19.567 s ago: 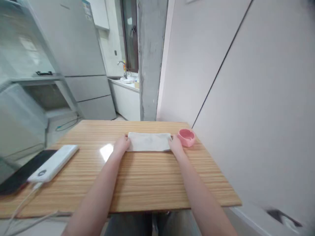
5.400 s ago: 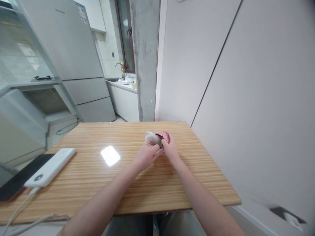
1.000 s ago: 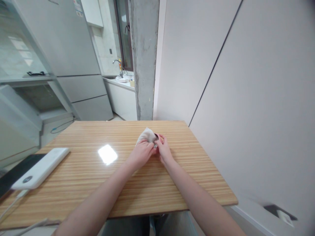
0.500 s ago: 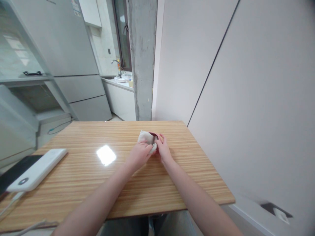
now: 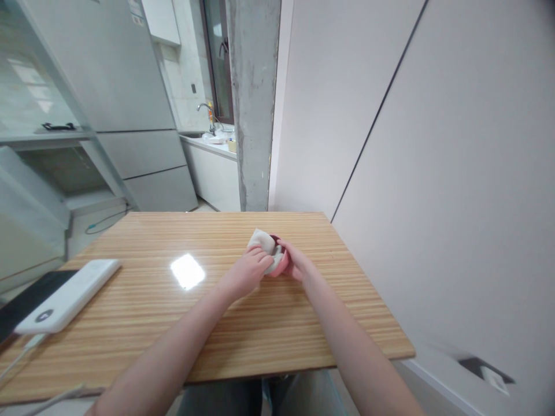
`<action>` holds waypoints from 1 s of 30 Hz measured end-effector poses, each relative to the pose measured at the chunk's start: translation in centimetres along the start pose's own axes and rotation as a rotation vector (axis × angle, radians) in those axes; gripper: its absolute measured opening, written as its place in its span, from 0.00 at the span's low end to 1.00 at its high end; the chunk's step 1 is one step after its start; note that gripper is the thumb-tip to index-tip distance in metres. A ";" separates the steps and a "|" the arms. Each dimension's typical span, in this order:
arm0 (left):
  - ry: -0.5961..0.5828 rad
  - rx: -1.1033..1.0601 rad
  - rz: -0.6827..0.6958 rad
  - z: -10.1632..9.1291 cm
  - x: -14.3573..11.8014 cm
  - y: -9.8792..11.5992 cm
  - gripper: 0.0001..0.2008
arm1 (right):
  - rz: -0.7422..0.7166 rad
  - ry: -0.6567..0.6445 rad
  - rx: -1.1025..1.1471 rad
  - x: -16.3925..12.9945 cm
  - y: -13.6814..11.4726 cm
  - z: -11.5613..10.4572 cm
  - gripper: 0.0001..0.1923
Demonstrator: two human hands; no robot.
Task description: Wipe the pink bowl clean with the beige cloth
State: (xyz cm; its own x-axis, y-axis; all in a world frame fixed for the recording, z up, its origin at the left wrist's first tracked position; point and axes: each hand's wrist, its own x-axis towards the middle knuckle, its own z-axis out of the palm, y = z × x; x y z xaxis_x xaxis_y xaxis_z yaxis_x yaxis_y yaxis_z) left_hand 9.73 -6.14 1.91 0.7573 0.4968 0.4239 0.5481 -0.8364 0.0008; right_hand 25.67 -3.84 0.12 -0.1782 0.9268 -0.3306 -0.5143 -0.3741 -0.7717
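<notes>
Over the far middle of the table, a small pink round container (image 5: 282,266) with a dark inner side is tilted in my right hand (image 5: 298,261). The fingers of that hand curve round its right side and rim. My left hand (image 5: 248,269) is closed on a white cloth (image 5: 261,238), which could also be folded tissue. Part of the cloth sticks up above my left fingers, and part is tucked into the container's opening. My hands hide the container's base, so whether it touches the tabletop cannot be seen.
On the wood-grain table (image 5: 173,341), a white power bank (image 5: 71,294) with a cable (image 5: 26,349) lies at the left beside a black flat object (image 5: 30,300). A pale wall panel (image 5: 411,202) runs along the right. Behind stand a fridge (image 5: 108,75) and a sink counter (image 5: 212,173).
My right hand has shifted round the container's right side, and more of its pink outside now shows. My left hand and the cloth have moved slightly to the right.
</notes>
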 end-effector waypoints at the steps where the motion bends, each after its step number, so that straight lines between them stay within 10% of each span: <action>1: -0.003 -0.006 0.022 -0.2 0.0 0.1 0.08 | 0.010 -0.020 -0.019 0.0 -0.1 -0.2 0.15; 8: 0.060 0.087 -0.162 0.7 0.4 0.9 0.09 | -0.399 0.198 0.041 0.8 2.5 1.0 0.20; 20: -0.005 -0.024 -0.040 0.0 0.1 0.2 0.09 | -0.067 0.017 -0.097 0.7 1.3 -0.2 0.15; 26: -0.023 -0.010 -0.239 0.6 0.6 1.1 0.11 | -0.334 0.238 -0.051 0.9 2.5 0.6 0.25; 30: 0.050 0.024 -0.377 1.2 0.6 1.5 0.09 | -0.336 0.126 -0.019 0.5 3.4 1.7 0.34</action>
State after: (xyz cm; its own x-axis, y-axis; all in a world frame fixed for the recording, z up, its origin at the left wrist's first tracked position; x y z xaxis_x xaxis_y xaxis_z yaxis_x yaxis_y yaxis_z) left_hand 11.45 -6.79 1.04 0.4829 0.7561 0.4417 0.7936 -0.5911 0.1441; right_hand 22.37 -4.60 -1.73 0.1040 0.9873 -0.1203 -0.5110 -0.0507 -0.8581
